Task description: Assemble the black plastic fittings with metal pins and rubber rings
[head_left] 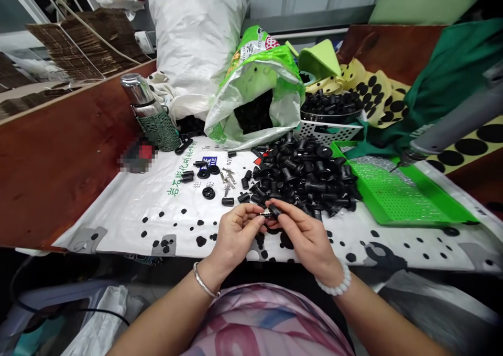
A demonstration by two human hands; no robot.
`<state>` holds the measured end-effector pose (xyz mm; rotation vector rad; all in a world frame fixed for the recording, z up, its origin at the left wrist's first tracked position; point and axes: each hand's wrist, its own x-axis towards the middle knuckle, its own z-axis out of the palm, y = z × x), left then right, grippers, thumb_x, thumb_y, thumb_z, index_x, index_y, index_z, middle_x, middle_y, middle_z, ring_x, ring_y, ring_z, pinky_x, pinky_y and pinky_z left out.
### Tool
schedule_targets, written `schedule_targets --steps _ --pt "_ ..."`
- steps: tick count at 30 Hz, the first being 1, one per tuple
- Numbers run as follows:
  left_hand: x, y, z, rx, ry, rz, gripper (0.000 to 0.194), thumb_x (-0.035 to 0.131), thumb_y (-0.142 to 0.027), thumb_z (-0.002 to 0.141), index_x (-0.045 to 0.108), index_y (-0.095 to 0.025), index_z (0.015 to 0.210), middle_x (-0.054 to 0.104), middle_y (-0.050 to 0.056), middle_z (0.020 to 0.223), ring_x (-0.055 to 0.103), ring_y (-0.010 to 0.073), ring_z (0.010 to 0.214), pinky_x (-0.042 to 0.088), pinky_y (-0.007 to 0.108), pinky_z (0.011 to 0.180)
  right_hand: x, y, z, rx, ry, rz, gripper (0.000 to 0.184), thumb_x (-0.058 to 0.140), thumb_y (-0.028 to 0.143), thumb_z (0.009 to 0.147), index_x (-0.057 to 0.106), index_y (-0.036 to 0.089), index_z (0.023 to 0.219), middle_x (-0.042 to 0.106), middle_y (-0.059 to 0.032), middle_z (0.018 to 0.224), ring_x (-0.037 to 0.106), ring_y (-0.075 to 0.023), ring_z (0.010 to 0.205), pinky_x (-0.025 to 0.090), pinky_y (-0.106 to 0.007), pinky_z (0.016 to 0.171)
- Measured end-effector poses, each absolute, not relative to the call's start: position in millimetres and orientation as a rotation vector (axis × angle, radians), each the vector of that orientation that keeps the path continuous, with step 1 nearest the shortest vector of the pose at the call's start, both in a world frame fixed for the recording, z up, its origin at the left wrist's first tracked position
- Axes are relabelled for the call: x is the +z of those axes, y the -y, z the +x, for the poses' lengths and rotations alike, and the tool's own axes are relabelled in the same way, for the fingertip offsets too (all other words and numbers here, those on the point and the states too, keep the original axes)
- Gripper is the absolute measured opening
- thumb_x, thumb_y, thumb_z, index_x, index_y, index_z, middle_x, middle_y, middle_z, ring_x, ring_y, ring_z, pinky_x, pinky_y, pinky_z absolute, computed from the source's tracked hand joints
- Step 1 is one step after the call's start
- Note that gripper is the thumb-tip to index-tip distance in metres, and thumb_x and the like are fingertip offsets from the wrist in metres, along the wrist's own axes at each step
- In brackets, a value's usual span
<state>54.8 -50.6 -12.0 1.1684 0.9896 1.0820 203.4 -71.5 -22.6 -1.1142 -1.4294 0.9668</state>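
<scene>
In front of me, over the table's near side, my left hand (241,227) and my right hand (304,233) meet fingertip to fingertip. The right fingers pinch a black plastic part (274,208). Between the left thumb and forefinger is a small, thin dark piece with light spots (267,215); its kind is too small to make out, and it touches or nearly touches the black part. Just beyond the hands spreads a pile of black plastic parts (310,175). Left of it lie several thin metal strips (228,179), a round black cap (208,192) and a black cylinder (227,201).
A green tray (396,209) with small silvery pieces stands right, a power screwdriver (440,131) over it. Behind are an open green-white bag (255,84), a perforated white basket (330,131) and a thermos (147,112). Wooden boards (70,167) wall the sides.
</scene>
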Motion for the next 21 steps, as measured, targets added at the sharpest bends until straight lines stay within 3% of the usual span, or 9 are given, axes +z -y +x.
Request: schedule_targets --steps 3,10,15,21 --pt "-12.4 50.8 61.1 1.067 -0.99 1.194 0.014 0.063 -0.021 0.073 0.058 -0.012 0.083 0.064 0.001 0.072 0.06 0.0083 0.058 0.049 0.019 0.058 -26.1 72.9 207.2 1.173 1.181 -1.046 0.025 0.053 0.03 0.085 0.06 0.02 0.107 0.069 -0.0047 0.091 0.066 -0.0136 0.072 0.056 -0.03 0.072" --pt "-13.1 47.7 63.6 1.069 -1.007 1.271 0.012 0.062 -0.021 0.074 0.06 -0.013 0.082 0.062 0.001 0.072 0.057 0.0079 0.058 0.047 0.019 0.058 -31.0 69.5 216.1 1.268 1.11 -0.95 0.025 0.052 0.032 0.085 0.063 0.019 0.104 0.069 -0.0065 0.093 0.067 -0.0168 0.076 0.057 -0.035 0.073" --pt "-9.9 45.0 64.9 1.04 -1.036 1.305 0.011 0.06 -0.022 0.076 0.06 -0.013 0.082 0.063 0.002 0.071 0.057 0.0088 0.059 0.048 0.02 0.059 -27.4 66.0 218.4 1.156 1.157 -1.017 0.018 0.058 0.029 0.081 0.065 0.019 0.095 0.066 -0.0073 0.103 0.067 -0.0147 0.071 0.059 -0.031 0.068" --pt "-6.7 39.2 60.7 1.046 -1.082 1.382 0.013 0.06 -0.024 0.077 0.061 -0.013 0.084 0.063 0.003 0.073 0.06 0.0119 0.064 0.048 0.022 0.06 -26.0 59.1 224.9 0.926 1.235 -1.08 0.015 0.057 0.029 0.082 0.065 0.02 0.09 0.065 -0.0059 0.104 0.065 -0.0157 0.08 0.058 -0.029 0.071"
